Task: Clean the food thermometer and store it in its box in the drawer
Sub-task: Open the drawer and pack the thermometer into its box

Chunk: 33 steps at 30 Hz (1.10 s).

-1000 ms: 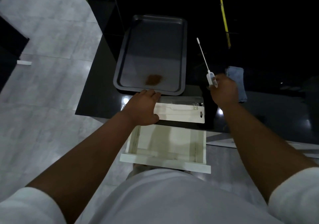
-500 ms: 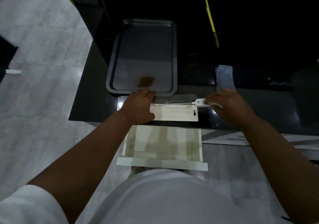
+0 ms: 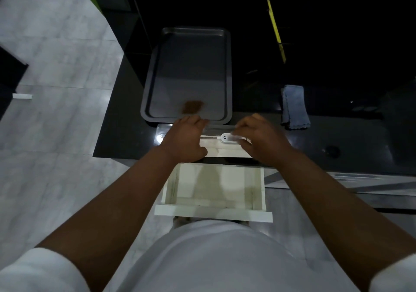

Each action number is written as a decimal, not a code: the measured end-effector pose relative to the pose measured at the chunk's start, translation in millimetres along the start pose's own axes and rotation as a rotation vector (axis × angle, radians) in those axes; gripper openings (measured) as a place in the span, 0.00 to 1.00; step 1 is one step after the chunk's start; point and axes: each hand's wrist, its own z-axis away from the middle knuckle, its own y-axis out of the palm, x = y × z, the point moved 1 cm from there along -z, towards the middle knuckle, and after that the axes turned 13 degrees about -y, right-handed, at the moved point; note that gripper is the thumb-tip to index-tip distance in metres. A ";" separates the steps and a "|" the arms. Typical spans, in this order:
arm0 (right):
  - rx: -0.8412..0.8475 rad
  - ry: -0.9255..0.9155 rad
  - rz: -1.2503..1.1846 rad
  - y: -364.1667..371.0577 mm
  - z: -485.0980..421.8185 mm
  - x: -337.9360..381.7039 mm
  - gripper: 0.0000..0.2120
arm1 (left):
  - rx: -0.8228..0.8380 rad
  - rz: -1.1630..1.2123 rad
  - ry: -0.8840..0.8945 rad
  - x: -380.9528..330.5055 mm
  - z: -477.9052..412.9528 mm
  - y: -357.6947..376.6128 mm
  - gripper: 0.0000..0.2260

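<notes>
The white food thermometer [image 3: 226,138] lies flat in its white box [image 3: 225,150] on the black counter's front edge, its thin probe pointing left. My right hand [image 3: 262,141] pinches the thermometer's white handle end. My left hand [image 3: 185,139] presses down on the left part of the box and hides the probe's tip. A clear lid [image 3: 216,127] shows behind the box. Below the counter a white drawer [image 3: 213,210] stands pulled out, with nothing visible inside.
A dark baking tray [image 3: 227,71] with a brown stain [image 3: 192,107] sits just behind the box. A folded blue cloth [image 3: 293,107] lies to the right. A yellow strip [image 3: 275,28] runs across the dark counter at the back. Grey tiled floor spreads to the left.
My right hand brought the thermometer down from upright, turned it flat with the probe leftward, and slid it left into the box. My left hand stayed on the box.
</notes>
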 end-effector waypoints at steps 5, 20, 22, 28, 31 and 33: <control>0.027 0.082 0.042 -4.9 -2.4 -0.6 0.25 | -0.014 0.018 -0.015 4.1 2.0 -1.8 0.36; 0.134 0.049 -0.006 26.5 -14.8 10.1 0.35 | -0.016 -0.111 0.047 -6.6 4.4 13.5 0.34; 0.126 0.052 -0.031 30.2 -16.1 12.5 0.37 | -0.006 -0.092 0.042 -7.4 4.1 14.8 0.33; 0.126 0.410 -0.234 36.3 5.0 6.5 0.53 | 0.003 -0.132 -0.019 14.2 5.5 10.9 0.34; 0.240 0.484 -0.225 49.7 27.5 7.9 0.53 | -0.006 -0.122 -0.072 28.7 6.9 6.3 0.34; 0.331 0.392 -0.093 59.0 43.6 12.4 0.47 | -0.012 -0.117 -0.094 35.9 7.0 3.7 0.34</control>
